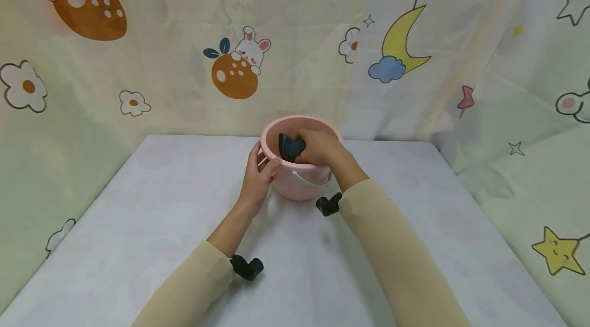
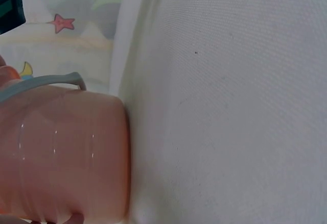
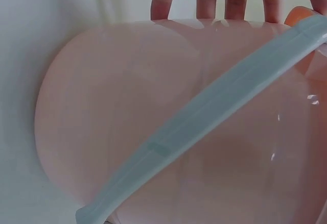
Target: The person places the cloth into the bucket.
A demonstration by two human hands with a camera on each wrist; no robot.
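A pink bucket [image 1: 295,183] stands upright on the white table, its pale grey-blue handle [image 3: 204,109] hanging down across the front. My left hand [image 1: 259,173] holds the bucket's left side near the rim, thumb at the front and fingers spread along the outer wall. Over the bucket's mouth, my right hand [image 1: 318,147] reaches in and grips a dark navy, cloth-like piece [image 1: 291,148]. Its exact kind is unclear. The right fingertips are hidden, and the bucket's bottom inside is out of sight.
The white table [image 1: 184,204] stretches around the bucket. Behind it and at the sides hangs a patterned curtain [image 1: 304,61] with cartoon prints, close to the table's back edge. Black camera mounts [image 1: 248,267] sit on both wrists.
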